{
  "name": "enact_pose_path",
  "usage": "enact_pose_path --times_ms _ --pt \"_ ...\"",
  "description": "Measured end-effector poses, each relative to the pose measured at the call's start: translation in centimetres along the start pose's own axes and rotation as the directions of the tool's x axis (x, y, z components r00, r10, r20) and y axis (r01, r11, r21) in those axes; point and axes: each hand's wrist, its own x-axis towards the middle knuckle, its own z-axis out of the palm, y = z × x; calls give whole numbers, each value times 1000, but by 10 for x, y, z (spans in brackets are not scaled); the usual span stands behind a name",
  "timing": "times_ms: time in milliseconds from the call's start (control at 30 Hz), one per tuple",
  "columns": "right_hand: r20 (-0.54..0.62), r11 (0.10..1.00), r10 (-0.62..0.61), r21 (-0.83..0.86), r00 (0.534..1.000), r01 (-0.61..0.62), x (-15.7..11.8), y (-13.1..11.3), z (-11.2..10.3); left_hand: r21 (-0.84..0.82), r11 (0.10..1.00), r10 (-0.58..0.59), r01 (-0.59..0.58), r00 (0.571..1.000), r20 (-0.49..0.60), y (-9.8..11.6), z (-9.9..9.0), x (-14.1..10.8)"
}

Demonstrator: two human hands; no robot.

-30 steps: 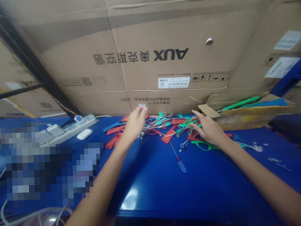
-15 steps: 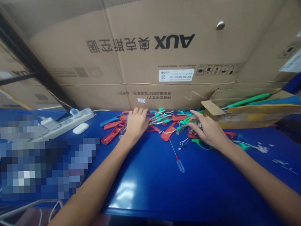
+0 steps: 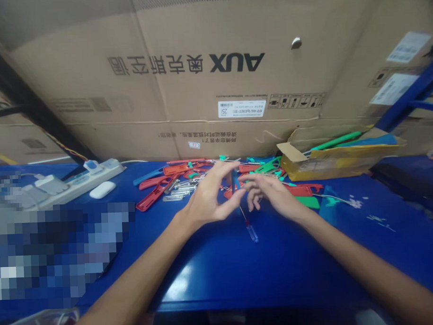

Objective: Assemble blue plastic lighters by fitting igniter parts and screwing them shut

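My left hand [image 3: 217,193] is closed on a blue plastic piece [image 3: 235,181], pinched upright between thumb and fingers. Close on its right is my right hand [image 3: 272,191], fingers apart and partly curled, fingertips near the blue piece; whether they touch it is unclear. Beneath both hands lies a screwdriver [image 3: 252,231] with a clear handle, its shaft pointing toward the pile. Behind my hands are red plastic shells [image 3: 155,192], green plastic parts [image 3: 268,165] and several clear-bodied pieces with metal rods [image 3: 177,194].
A cardboard box [image 3: 339,164] holding long green and blue pieces stands at the right rear. At left are a white power strip [image 3: 78,182], a white rounded case [image 3: 103,189] and a blurred-out area. Small white bits [image 3: 356,201] lie at right. A large carton [image 3: 186,102] walls off the back.
My left hand has come away from the pile, toward the right, with the blue piece in it. My right hand has moved left from the green parts toward it. The view has shifted slightly right.
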Motion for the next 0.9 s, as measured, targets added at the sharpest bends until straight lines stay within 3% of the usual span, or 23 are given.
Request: enact_pose_path --times_ms 100,200,267,400,567,667,800,900 --pt "105 996 67 -61 992 -61 -4 -4 14 -4 1000 -17 17 999 -52 -9 -5 0" --pt "107 935 -86 -333 991 117 -11 -5 26 19 994 -106 109 985 -132 -17 -13 0" --pt "117 844 -195 -485 974 228 -15 -4 34 16 992 -122 125 986 -116 -19 -17 0" --pt "-8 761 -238 -623 971 181 -17 9 46 12 986 -163 164 984 -73 -19 -20 -2" --pt "21 798 -232 -568 972 203 -13 21 49 -29 977 -213 211 968 -137 -10 -7 -5" --pt "74 881 -172 -435 982 187 -12 19 50 -90 951 -306 297 945 -118 -7 -1 -5" --pt "191 948 -22 -308 981 81 -13 10 45 -101 938 -328 332 943 56 -14 -12 -2" --pt "310 915 -52 -367 949 170 -14 4 34 -74 931 -343 358 925 166 -28 -27 1"
